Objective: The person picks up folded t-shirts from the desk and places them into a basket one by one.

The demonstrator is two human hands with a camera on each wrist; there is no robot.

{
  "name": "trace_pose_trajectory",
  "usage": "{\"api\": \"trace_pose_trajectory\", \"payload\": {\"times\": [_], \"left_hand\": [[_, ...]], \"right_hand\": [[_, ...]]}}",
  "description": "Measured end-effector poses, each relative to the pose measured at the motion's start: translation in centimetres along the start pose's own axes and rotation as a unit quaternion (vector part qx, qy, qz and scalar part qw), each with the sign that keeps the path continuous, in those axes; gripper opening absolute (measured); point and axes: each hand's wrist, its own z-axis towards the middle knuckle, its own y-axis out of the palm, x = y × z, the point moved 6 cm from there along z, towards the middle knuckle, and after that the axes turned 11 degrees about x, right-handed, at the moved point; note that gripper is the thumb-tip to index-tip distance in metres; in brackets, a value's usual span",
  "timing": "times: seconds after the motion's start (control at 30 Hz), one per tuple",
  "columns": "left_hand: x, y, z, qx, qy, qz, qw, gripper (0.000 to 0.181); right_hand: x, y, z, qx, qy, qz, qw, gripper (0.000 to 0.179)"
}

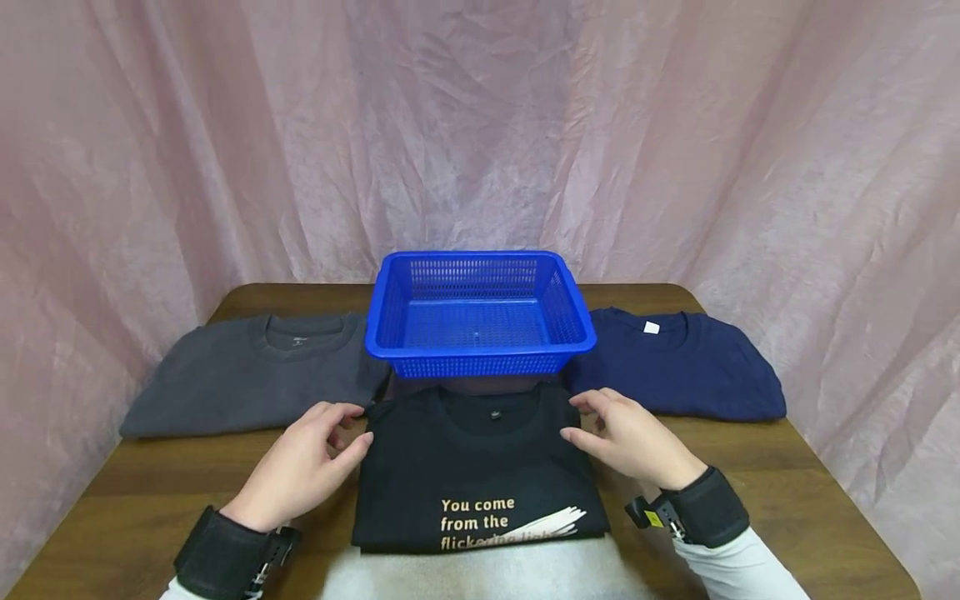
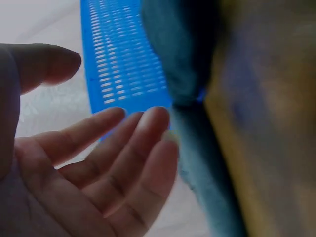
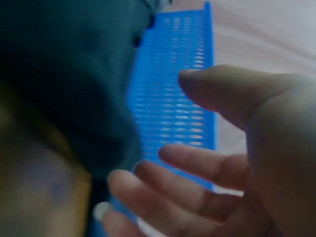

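Note:
A folded black T-shirt with printed lettering lies at the front middle of the table, its collar facing the basket. My left hand is at the shirt's upper left corner, thumb and fingers apart. On the opposite side, my right hand has its fingertips near the upper right corner. Both wrist views show relaxed, spread fingers: the left hand has nothing in its grasp, and neither does the right hand. Beyond the shirt stands a blue plastic basket, with nothing inside.
A folded dark grey T-shirt lies on the wooden table at the left. A folded navy T-shirt with a white label lies at the right, partly behind the basket's corner. Pink curtains hang around the table.

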Motion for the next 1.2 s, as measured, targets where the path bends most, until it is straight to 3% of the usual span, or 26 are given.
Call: {"api": "trace_pose_trajectory", "payload": {"times": [0.1,0.27,0.4,0.77,0.9,1.03,1.2], "left_hand": [[-0.8,0.8,-0.5,-0.034,-0.020,0.007,0.9992,0.040],[-1.9,1.9,-1.0,-0.078,-0.051,0.017,0.9955,0.042],[-1.9,2.5,-0.9,-0.087,-0.062,0.017,0.9941,0.037],[-0.9,3.8,-0.4,-0.089,-0.084,0.019,0.9922,0.025],[-0.7,4.1,-0.2,-0.086,-0.119,0.004,0.9891,0.027],[-0.8,4.3,-0.1,-0.094,-0.165,-0.015,0.9817,0.039],[-1.1,4.5,0.0,-0.112,-0.215,-0.058,0.9684,0.044]], "right_hand": [[0.8,1.1,-0.6,-0.033,0.027,-0.001,0.9991,0.049],[1.6,1.9,-1.2,-0.037,0.051,-0.011,0.9979,0.039],[1.7,2.2,-1.3,-0.035,0.073,-0.001,0.9967,0.028],[1.5,3.2,-1.3,-0.051,0.131,0.040,0.9894,0.034],[1.6,3.9,-1.4,-0.070,0.171,0.119,0.9756,0.031],[2.0,4.8,-1.4,-0.101,0.206,0.210,0.9506,0.029],[2.3,5.0,-1.3,-0.112,0.219,0.262,0.9331,0.029]]}}
